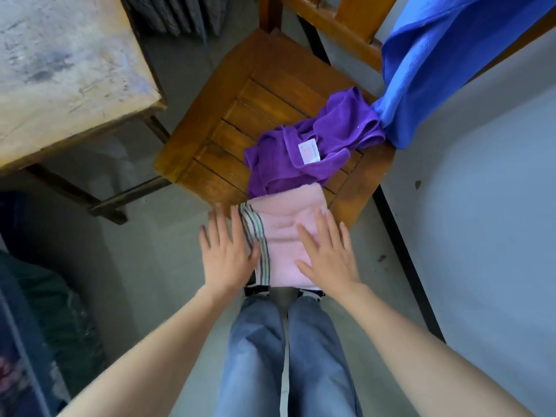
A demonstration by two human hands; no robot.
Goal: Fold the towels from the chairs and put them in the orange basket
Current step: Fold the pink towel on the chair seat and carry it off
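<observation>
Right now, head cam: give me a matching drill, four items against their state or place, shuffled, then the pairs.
Items
1. pink towel
2. purple towel
3. blue towel
4. wooden table

States or places
A. crumpled on the chair seat, white label showing
B. hanging draped at upper right
C. folded at the seat's front edge, right hand flat on it
D. left of the chair, scuffed top

Pairs: 1-C; 2-A; 3-B; 4-D
</observation>
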